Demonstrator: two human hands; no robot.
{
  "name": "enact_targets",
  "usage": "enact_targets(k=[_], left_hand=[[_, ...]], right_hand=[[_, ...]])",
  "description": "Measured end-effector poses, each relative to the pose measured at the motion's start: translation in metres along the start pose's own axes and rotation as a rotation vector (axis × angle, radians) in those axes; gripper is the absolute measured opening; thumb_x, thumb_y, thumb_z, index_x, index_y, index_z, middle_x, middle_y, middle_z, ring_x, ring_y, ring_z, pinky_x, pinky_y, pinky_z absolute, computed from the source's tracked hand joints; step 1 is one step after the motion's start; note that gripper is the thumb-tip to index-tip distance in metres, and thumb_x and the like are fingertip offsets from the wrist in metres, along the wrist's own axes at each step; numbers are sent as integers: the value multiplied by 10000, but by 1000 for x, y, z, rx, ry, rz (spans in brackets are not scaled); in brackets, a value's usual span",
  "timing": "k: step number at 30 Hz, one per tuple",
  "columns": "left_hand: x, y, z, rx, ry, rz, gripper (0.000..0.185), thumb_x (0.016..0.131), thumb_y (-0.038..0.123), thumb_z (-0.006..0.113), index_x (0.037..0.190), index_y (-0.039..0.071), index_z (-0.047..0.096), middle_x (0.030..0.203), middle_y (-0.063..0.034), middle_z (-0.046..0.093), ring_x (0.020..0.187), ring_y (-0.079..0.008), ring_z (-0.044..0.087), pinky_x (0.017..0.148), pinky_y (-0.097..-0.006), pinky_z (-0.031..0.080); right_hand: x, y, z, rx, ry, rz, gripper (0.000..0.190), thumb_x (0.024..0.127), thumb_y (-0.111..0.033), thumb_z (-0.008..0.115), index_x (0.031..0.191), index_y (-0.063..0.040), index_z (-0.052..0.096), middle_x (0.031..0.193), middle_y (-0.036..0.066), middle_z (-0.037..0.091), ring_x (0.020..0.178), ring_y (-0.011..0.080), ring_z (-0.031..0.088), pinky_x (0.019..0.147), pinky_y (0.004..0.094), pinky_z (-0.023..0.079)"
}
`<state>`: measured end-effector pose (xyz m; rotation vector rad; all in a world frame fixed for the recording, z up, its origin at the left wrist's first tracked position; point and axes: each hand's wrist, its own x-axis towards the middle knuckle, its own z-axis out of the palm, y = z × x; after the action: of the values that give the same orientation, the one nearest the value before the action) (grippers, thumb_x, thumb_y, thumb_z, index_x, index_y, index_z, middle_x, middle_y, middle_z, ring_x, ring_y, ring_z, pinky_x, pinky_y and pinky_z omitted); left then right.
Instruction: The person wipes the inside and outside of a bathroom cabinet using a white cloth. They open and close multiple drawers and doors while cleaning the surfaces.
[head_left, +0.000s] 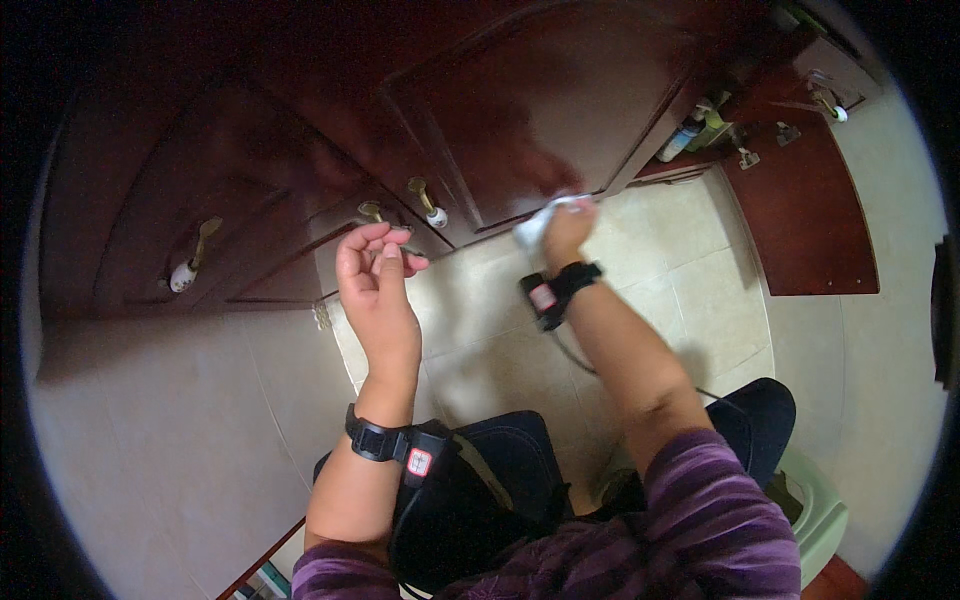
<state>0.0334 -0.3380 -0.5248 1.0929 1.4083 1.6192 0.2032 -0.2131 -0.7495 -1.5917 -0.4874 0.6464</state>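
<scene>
My right hand is shut on a crumpled white cloth. It is slightly blurred and lies at the lower edge of a glossy dark red-brown cabinet door, which reflects the hand. To the left, my left hand is raised with loosely curled fingers, and nothing is plainly held in it. Its fingertips are in front of a brass-coloured handle, hiding part of it. Another brass handle with a white ceramic end is just right of those fingers.
An open cabinet door with metal hinges juts out at the right. Bottles stand in the compartment beside it. A further ceramic-tipped handle sticks out at the left. Pale floor tiles lie below, with a light green plastic stool under me.
</scene>
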Motion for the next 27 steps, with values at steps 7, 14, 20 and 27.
enact_targets(k=[7, 14, 20, 27], left_hand=[[3, 8, 13, -54, -16, 0, 178, 950, 39, 491, 1127, 21, 496, 995, -86, 613, 757, -117, 590, 733, -253, 480], [3, 6, 4, -23, -6, -2, 183, 956, 64, 488, 1132, 17, 498, 1011, -88, 612, 764, -115, 587, 739, -250, 482], [8, 12, 31, -79, -27, 27, 178, 958, 62, 481, 1127, 10, 501, 1017, -92, 612, 765, -111, 587, 732, -249, 487], [7, 26, 3, -21, 67, 64, 191, 962, 78, 486, 1140, 12, 505, 1025, -90, 621, 773, -111, 588, 726, -239, 476]], right_hand=[[61, 0, -15, 413, 156, 119, 229, 858, 38, 554, 1033, -83, 468, 969, 48, 567, 836, 176, 554, 766, 320, 471], [-118, 2, 49, 337, -240, 709, 299, 813, -40, 630, 1083, -75, 507, 904, 60, 577, 757, 185, 580, 659, 352, 513], [115, 54, -8, 260, 106, 282, 143, 863, -74, 451, 1002, -45, 469, 931, 89, 535, 819, 206, 525, 728, 373, 468], [73, 59, 9, 96, -232, 291, 205, 837, -204, 526, 906, -27, 604, 890, 118, 627, 794, 256, 604, 672, 401, 499]])
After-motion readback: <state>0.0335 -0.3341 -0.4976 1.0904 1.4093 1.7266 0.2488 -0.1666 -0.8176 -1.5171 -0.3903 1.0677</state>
